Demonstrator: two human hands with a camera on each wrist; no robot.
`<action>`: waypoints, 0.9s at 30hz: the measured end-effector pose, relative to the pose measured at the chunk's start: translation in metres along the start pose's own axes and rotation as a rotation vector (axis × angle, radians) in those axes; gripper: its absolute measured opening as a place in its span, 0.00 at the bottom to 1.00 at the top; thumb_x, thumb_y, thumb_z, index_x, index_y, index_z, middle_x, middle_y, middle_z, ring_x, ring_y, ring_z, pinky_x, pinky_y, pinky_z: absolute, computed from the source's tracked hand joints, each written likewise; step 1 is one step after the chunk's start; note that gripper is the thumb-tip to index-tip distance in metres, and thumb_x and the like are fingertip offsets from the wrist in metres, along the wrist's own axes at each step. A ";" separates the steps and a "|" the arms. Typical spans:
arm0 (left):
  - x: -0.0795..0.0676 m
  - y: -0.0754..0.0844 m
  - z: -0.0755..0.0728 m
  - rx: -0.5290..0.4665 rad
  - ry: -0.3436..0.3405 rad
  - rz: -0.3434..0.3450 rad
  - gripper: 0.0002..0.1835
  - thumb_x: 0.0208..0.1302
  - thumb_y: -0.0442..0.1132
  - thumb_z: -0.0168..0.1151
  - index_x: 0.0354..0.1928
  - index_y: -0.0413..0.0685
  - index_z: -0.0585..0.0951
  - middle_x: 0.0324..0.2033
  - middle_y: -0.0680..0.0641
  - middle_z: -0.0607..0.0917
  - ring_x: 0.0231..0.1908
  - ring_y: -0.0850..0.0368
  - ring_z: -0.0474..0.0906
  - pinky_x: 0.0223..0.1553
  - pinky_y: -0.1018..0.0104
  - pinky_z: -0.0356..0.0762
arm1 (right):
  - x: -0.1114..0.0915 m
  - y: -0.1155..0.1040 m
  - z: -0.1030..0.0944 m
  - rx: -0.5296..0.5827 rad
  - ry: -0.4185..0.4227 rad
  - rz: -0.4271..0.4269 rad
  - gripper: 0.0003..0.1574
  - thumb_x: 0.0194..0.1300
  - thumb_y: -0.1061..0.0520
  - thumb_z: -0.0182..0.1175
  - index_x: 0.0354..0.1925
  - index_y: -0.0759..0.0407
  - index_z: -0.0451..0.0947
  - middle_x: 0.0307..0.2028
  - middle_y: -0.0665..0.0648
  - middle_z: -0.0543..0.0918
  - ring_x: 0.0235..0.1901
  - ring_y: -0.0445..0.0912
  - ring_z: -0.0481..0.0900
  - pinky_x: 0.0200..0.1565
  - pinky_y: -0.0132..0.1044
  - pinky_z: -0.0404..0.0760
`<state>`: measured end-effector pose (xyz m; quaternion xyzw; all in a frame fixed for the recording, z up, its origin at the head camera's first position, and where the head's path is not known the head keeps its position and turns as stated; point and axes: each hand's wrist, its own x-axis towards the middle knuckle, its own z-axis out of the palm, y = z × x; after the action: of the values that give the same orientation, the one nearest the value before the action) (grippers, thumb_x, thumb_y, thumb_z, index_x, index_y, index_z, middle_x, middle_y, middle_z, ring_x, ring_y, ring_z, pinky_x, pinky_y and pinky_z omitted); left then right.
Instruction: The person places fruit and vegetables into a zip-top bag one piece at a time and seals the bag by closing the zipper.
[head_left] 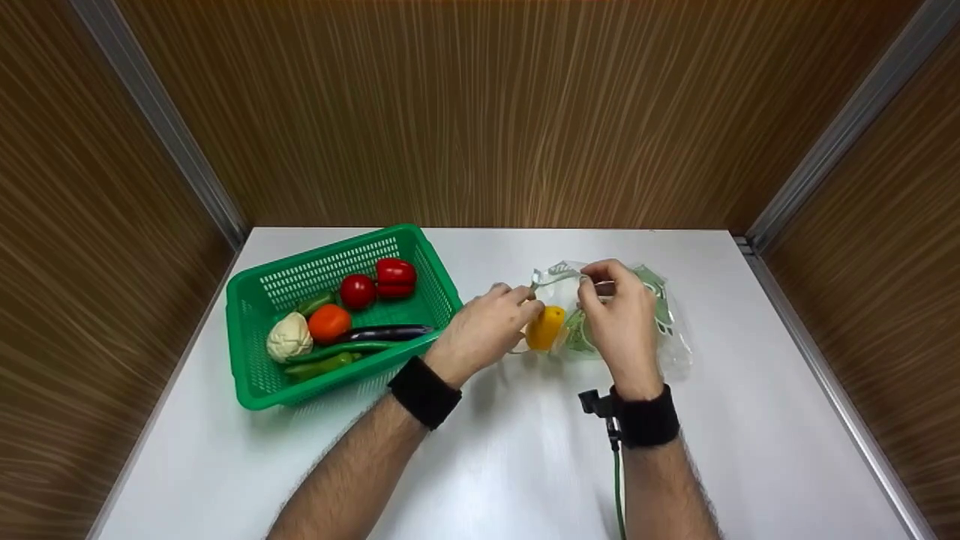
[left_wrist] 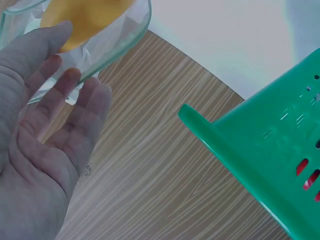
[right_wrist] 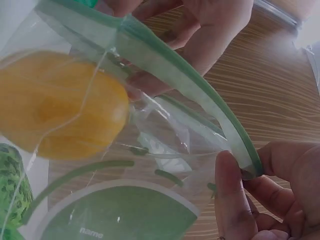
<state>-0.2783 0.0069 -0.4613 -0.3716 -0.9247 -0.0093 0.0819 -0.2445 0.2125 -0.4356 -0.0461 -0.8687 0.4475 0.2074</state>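
Note:
My right hand [head_left: 621,315] pinches the green-edged rim of a clear zip bag [right_wrist: 190,75] with green print between thumb and finger. Inside the bag lies a smooth yellow oval fruit [head_left: 545,328]; its exact kind cannot be told. My left hand [head_left: 487,322] is at the bag's mouth, its fingers loosely bent. In the left wrist view, the left thumb [left_wrist: 50,40] overlaps the yellow fruit, while the other fingertips lie by the bag's rim. The right wrist view shows the fruit behind the film, apart from the left fingers.
Left of the hands stands a green basket [head_left: 247,330]. It holds a cauliflower [head_left: 289,337], an orange round one [head_left: 329,324], a tomato [head_left: 358,291], a red bell pepper [head_left: 395,278], an eggplant [head_left: 386,333] and several green vegetables. Wood-grain walls [head_left: 480,112] enclose the white table [head_left: 480,487].

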 end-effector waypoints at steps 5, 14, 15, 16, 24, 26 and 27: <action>0.000 -0.003 0.000 0.006 -0.019 -0.061 0.29 0.80 0.47 0.80 0.77 0.55 0.83 0.75 0.49 0.88 0.69 0.47 0.88 0.64 0.55 0.96 | 0.000 0.001 -0.002 0.046 -0.021 -0.008 0.12 0.83 0.59 0.66 0.57 0.61 0.92 0.53 0.62 0.95 0.47 0.54 0.97 0.40 0.20 0.85; -0.005 -0.007 -0.011 -0.013 -0.093 -0.066 0.32 0.83 0.49 0.77 0.82 0.57 0.81 0.79 0.49 0.86 0.74 0.45 0.86 0.71 0.52 0.93 | 0.003 0.003 0.000 0.088 -0.044 0.010 0.12 0.85 0.60 0.67 0.58 0.61 0.92 0.54 0.63 0.95 0.47 0.54 0.97 0.41 0.20 0.88; -0.006 -0.008 -0.012 -0.013 -0.095 -0.066 0.32 0.82 0.49 0.77 0.82 0.57 0.81 0.79 0.49 0.86 0.74 0.45 0.86 0.71 0.52 0.93 | 0.003 0.003 0.001 0.088 -0.049 0.011 0.12 0.85 0.59 0.67 0.58 0.61 0.91 0.55 0.63 0.95 0.47 0.55 0.97 0.41 0.20 0.88; -0.007 -0.008 -0.013 -0.016 -0.098 -0.067 0.32 0.82 0.49 0.77 0.82 0.57 0.81 0.78 0.49 0.86 0.74 0.45 0.86 0.71 0.52 0.93 | 0.003 0.002 0.001 0.087 -0.052 0.011 0.12 0.85 0.59 0.67 0.59 0.61 0.91 0.55 0.63 0.95 0.48 0.55 0.97 0.41 0.20 0.87; -0.012 -0.017 -0.025 -0.052 -0.093 -0.096 0.27 0.81 0.47 0.79 0.77 0.56 0.85 0.73 0.48 0.90 0.69 0.45 0.88 0.68 0.54 0.94 | 0.004 0.003 0.004 0.028 -0.032 0.004 0.13 0.83 0.60 0.68 0.59 0.63 0.91 0.54 0.64 0.96 0.49 0.57 0.98 0.41 0.17 0.83; -0.014 -0.022 -0.028 -0.061 -0.093 -0.109 0.28 0.81 0.46 0.79 0.77 0.55 0.85 0.73 0.47 0.90 0.69 0.44 0.88 0.68 0.53 0.94 | 0.004 0.003 0.005 0.024 -0.036 0.003 0.13 0.83 0.60 0.68 0.59 0.63 0.91 0.54 0.64 0.96 0.49 0.57 0.98 0.40 0.17 0.83; -0.014 -0.024 -0.029 -0.063 -0.094 -0.117 0.28 0.80 0.46 0.80 0.77 0.55 0.85 0.73 0.47 0.90 0.70 0.44 0.88 0.68 0.53 0.94 | 0.004 0.003 0.005 0.022 -0.040 0.002 0.13 0.84 0.60 0.67 0.59 0.63 0.91 0.54 0.64 0.96 0.49 0.57 0.98 0.40 0.17 0.83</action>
<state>-0.2808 -0.0228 -0.4337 -0.3192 -0.9470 -0.0255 0.0261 -0.2501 0.2116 -0.4397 -0.0359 -0.8676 0.4581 0.1901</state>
